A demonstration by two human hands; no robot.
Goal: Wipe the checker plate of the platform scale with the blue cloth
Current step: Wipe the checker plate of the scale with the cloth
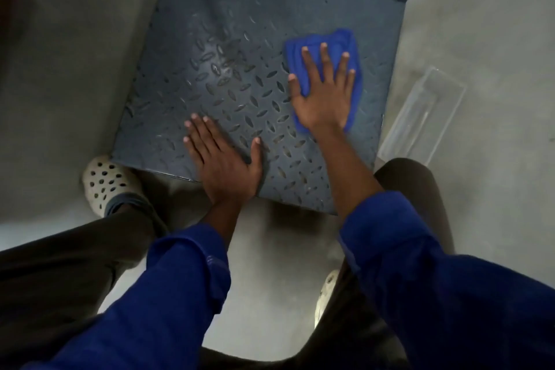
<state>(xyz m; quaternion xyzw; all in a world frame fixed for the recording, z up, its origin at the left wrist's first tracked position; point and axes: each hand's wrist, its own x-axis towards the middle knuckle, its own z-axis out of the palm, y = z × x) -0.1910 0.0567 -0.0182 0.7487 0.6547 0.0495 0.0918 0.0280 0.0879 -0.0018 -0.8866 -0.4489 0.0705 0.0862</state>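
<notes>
R hand [322, 102] on blue cloth [338, 37] nr plate [210, 69] edge.

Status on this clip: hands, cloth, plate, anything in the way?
Right hand flat on blue cloth, pressing it to checker plate, right side. Left hand flat on plate's near edge. Clear tray on floor beside plate, not in the way.

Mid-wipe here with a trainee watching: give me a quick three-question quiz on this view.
1. True or false: the blue cloth lies on the left half of the checker plate.
2. The right hand on the cloth is: A flat, fingers spread; B a fist; C lifted off.
3. Fill in: the left hand rests bare on the ____.
Key: 1 false; 2 A; 3 checker plate.
</notes>
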